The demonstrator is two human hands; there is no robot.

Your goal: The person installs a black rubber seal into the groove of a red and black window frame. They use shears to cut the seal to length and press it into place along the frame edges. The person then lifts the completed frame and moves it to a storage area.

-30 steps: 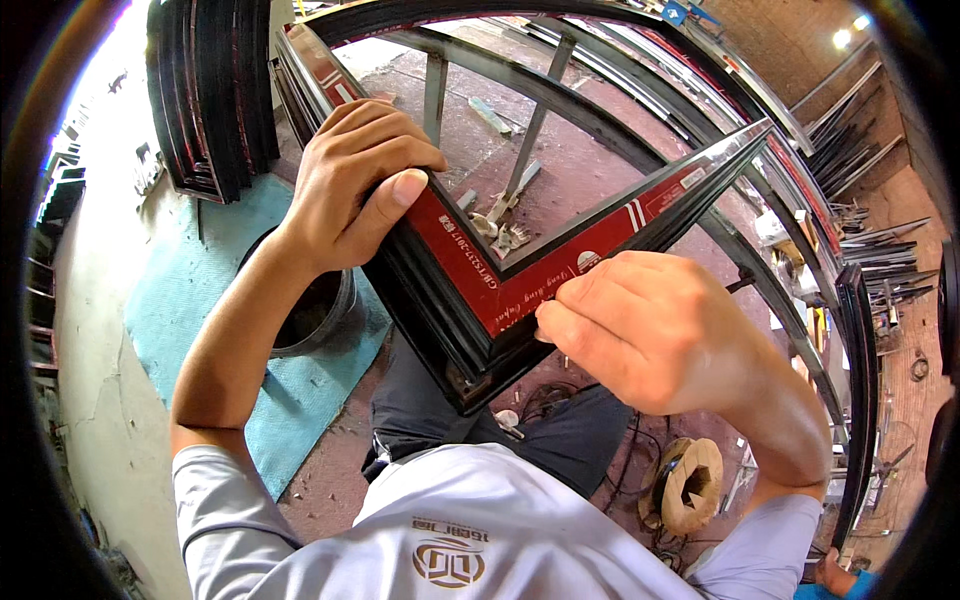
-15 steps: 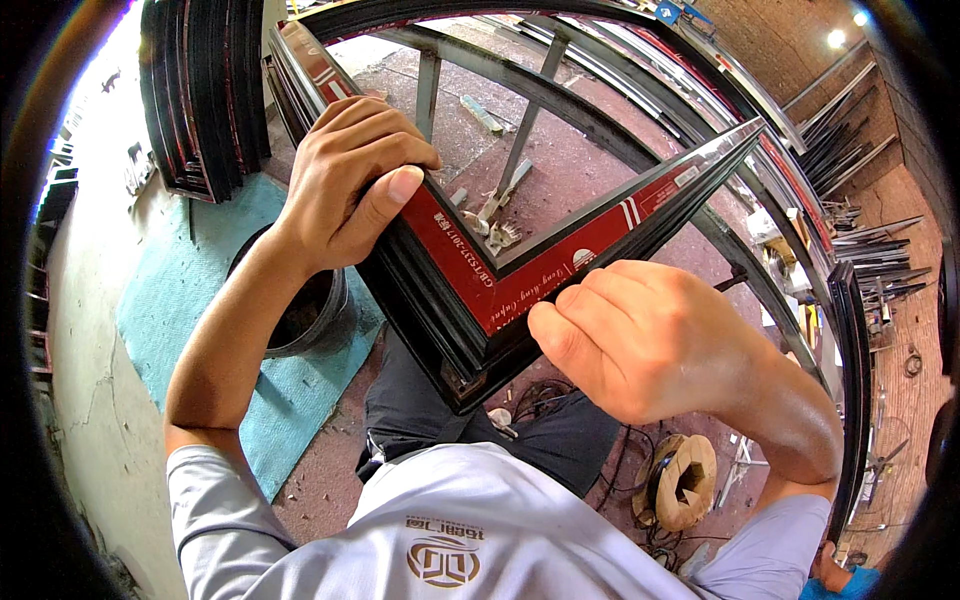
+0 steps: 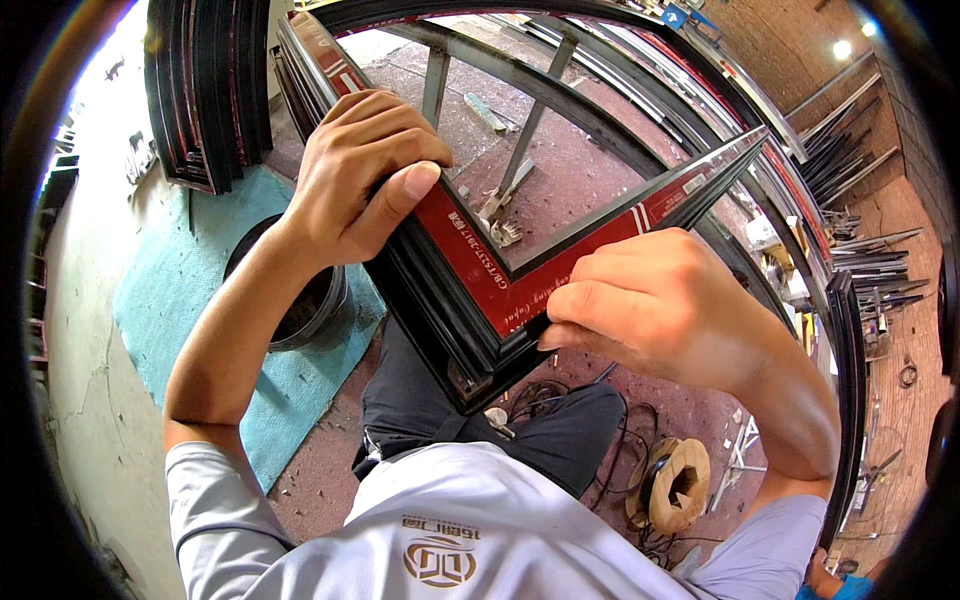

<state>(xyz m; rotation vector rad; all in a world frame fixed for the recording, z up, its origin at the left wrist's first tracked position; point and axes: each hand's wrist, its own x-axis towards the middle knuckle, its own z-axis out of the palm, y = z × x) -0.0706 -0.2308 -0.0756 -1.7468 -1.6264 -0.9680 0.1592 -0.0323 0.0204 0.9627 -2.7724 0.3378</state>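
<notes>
A black window or door frame [image 3: 478, 290] with red film and silver inner edges is tilted in front of me, its mitred corner pointing toward my lap. My left hand [image 3: 368, 180] is wrapped over the left-hand frame bar, thumb lying along the red face. On the other bar, close to the corner, is my right hand [image 3: 650, 305], its fingers drawn together in a pinch at the outer black edge. Whatever sits between those fingertips is hidden. A thin piece [image 3: 605, 373] shows just below that hand; I cannot tell whether it is held.
A black bucket [image 3: 310, 310] stands on a blue mat [image 3: 165, 290] at the left. Stacked dark profiles [image 3: 207, 90] rise behind it. Metal rack bars [image 3: 520, 85] cross beyond the frame. A wooden spool [image 3: 675, 487] and cables [image 3: 545, 395] lie on the floor at right.
My right hand has turned and lifted slightly, its fingers now more stretched along the bar's edge. The frame has shifted a little to the right; my left hand keeps its grip.
</notes>
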